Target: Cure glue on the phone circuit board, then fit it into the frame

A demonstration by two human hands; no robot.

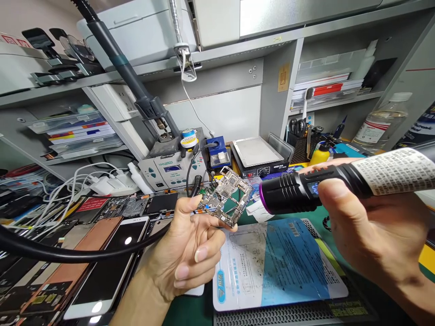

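My left hand [195, 249] pinches a circuit board [228, 192] by its lower left edge, between thumb and fingers. The board is packed with small metal-shielded parts and has a gap through its middle. My right hand [370, 231] is wrapped round a black flashlight [288, 194] with a purple ring at its head, thumb on the side beside a small lit display. The flashlight's head points left at the board, a short distance apart from it. Below both hands lies a white and blue printed mat [282, 262].
Phones and phone parts [112, 262] cover the left side, crossed by a thick black hose [84, 256]. Behind stand a rework station [173, 170] and a small hot plate [260, 154]. A clear bottle [382, 120] and a yellow bottle [320, 153] stand at the right.
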